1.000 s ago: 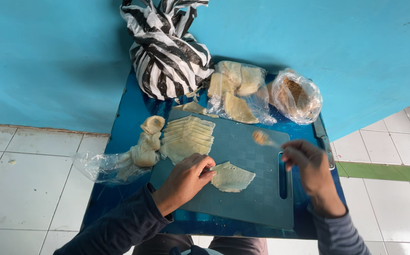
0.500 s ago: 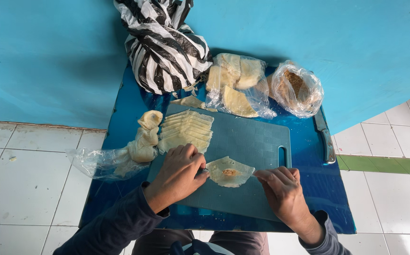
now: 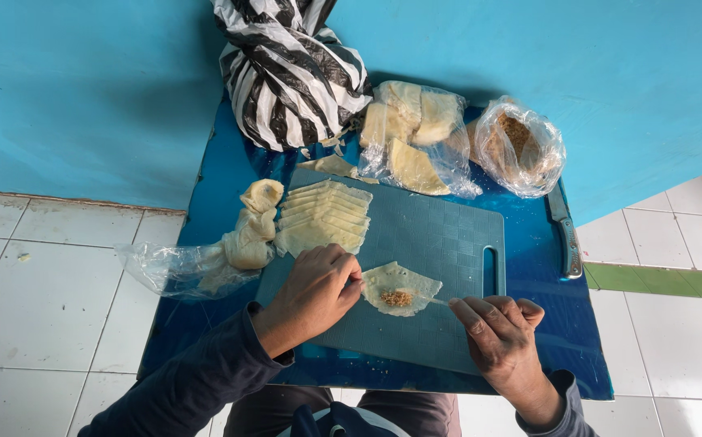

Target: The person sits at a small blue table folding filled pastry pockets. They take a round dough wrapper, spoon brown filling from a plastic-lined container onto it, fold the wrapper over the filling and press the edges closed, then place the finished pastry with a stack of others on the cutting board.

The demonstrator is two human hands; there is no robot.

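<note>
Blue tabletop [image 3: 230, 174]: left hand [image 3: 312, 293] pins the wrapper [image 3: 401, 287], right hand [image 3: 498, 328] pinches a small utensil [image 3: 437, 301]; striped bag [image 3: 286, 69] behind.

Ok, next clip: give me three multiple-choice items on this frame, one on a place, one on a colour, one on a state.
1. Where does the stack of wrappers lie?
A. the cutting board's far left corner
B. on the floor tiles
C. inside the striped bag

2. What colour is the table?
A. red
B. blue
C. white

3. The wrapper by the left hand and right hand is:
A. folded shut
B. rolled up
C. open, filling at its middle

A: the stack overlaps that corner.
B: glossy blue shows around the board.
C: brown filling lies uncovered.
</note>
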